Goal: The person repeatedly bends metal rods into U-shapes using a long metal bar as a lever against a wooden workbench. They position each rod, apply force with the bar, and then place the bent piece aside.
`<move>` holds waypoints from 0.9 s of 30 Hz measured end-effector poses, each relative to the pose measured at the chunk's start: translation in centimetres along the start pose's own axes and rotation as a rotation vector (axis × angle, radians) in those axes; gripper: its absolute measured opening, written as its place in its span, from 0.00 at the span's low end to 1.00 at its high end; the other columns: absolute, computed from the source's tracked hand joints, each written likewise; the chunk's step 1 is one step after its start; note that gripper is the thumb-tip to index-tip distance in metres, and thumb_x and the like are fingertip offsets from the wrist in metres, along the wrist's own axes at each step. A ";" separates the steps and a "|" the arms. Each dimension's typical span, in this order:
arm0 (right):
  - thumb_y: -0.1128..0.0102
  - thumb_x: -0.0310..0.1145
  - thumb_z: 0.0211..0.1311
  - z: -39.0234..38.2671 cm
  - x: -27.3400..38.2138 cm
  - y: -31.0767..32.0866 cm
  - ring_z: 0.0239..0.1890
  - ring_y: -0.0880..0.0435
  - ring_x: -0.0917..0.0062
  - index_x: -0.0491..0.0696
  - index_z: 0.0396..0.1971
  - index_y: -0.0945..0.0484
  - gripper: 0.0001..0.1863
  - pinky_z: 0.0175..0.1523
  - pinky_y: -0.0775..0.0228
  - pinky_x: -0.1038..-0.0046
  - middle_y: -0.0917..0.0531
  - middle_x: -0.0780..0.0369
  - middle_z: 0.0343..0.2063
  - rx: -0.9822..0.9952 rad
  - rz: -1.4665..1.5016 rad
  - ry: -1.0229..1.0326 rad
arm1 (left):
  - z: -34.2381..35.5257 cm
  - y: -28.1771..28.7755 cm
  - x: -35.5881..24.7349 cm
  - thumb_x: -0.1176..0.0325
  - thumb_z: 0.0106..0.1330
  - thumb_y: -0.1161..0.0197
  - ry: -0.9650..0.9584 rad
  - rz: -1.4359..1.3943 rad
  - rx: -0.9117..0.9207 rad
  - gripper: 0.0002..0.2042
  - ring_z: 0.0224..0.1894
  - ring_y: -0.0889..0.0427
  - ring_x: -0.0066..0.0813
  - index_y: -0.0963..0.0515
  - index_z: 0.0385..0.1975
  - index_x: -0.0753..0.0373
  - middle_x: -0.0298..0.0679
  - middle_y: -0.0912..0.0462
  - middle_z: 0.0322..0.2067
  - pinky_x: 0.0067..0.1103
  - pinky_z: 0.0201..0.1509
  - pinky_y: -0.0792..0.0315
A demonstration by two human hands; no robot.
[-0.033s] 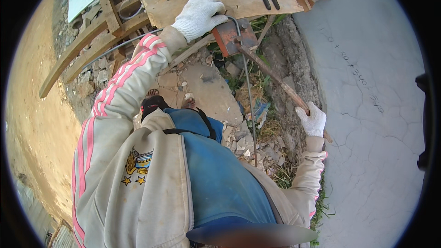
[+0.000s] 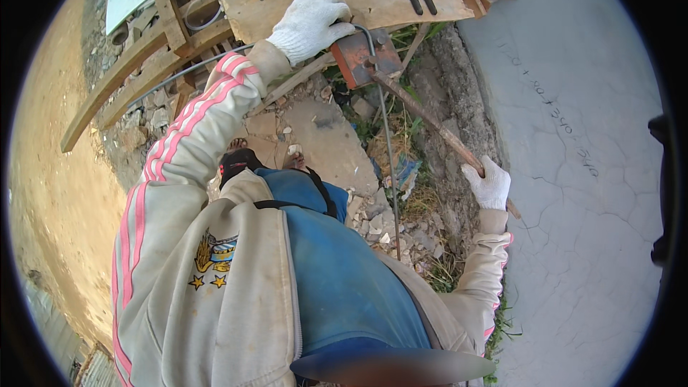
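Shifting slightly upward since the earlier frame, my right hand is gripping the bar, fingers wrapped around; my left hand is curling beside the rod, hold unclear. The rod is lying bent across the block.

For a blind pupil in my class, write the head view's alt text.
A white-gloved right hand grips a long brown bar running from a reddish metal block, where a thin grey metal rod bends. The white-gloved left hand covers part of the rod, near a tan plywood board.
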State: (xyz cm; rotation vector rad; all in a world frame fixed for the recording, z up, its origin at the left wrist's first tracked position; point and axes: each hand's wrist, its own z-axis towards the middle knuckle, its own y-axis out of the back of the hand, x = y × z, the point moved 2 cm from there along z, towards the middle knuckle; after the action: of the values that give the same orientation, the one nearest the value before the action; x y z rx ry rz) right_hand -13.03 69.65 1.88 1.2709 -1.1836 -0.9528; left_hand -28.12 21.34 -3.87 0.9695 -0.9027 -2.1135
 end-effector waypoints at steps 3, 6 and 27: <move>0.23 0.55 0.58 3.3 -1.1 0.4 0.30 0.22 0.46 0.45 0.27 0.25 0.28 0.33 0.30 0.56 0.21 0.49 0.24 0.016 -0.057 0.060 | 0.0 -0.1 0.1 0.56 0.68 0.30 -0.008 0.010 0.005 0.13 0.49 0.19 0.48 0.14 0.35 0.61 0.41 0.16 0.41 0.39 0.56 0.24; 0.26 0.59 0.60 6.0 -1.7 0.8 0.31 0.17 0.50 0.49 0.26 0.23 0.26 0.34 0.27 0.54 0.19 0.54 0.23 0.043 -0.176 0.074 | 0.0 -0.2 0.3 0.55 0.69 0.30 -0.029 0.029 0.000 0.13 0.49 0.18 0.47 0.13 0.37 0.60 0.41 0.15 0.41 0.39 0.56 0.24; 0.26 0.52 0.61 4.4 -1.6 -1.9 0.35 0.16 0.49 0.50 0.29 0.22 0.20 0.38 0.26 0.54 0.16 0.54 0.28 0.048 -0.119 -0.033 | 0.4 -0.2 0.7 0.53 0.70 0.32 -0.066 0.046 0.027 0.13 0.47 0.18 0.48 0.13 0.36 0.58 0.41 0.15 0.40 0.39 0.54 0.24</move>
State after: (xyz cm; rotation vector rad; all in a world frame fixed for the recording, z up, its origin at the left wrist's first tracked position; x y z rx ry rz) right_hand -17.40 70.20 -0.48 1.3815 -1.1727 -1.0410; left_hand -28.83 21.06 -4.04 0.8881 -0.9790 -2.1109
